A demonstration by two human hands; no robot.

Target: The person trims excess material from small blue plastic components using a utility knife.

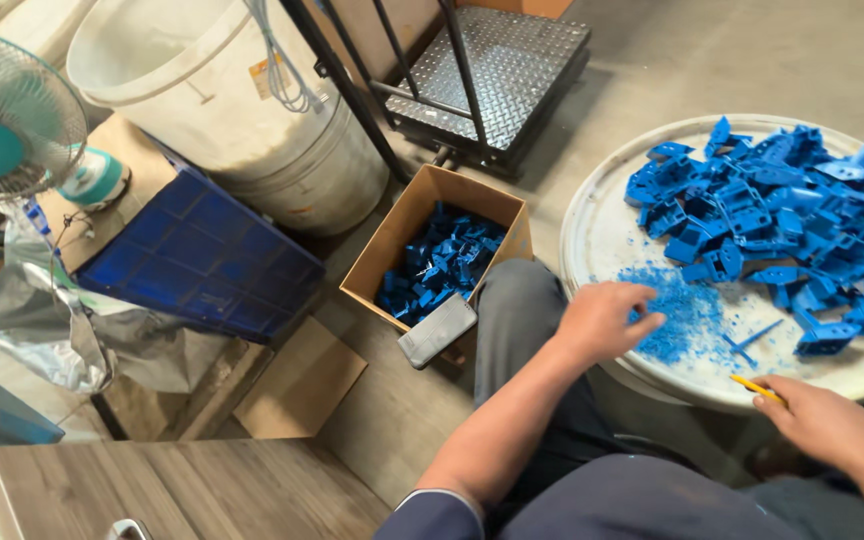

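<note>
My left hand (602, 320) hangs at the near edge of the round white tray (592, 215), fingers curled loosely inward, grip holding nothing that I can see; fingertips touch or nearly touch the patch of blue plastic shavings (687, 320) just to its right. My right hand (827, 420) rests at the tray's near rim, grip pinched on a thin yellow tool (758, 390) whose tip points left, toward the shavings. A thin blue cross-shaped sprue (749, 342) lies on the tray between my two hands, just above the yellow tool. Beyond both hands, farther across the tray, sits the heap of blue moulded plastic parts (772, 215). Left of my left hand, past my knee, an open cardboard box (392, 240) on the floor holds more of the same blue parts (437, 270), with a dark phone (437, 332) lying on its near corner. Farther left: a blue crate (202, 255), tipped, and a large white bucket (222, 90).
</note>
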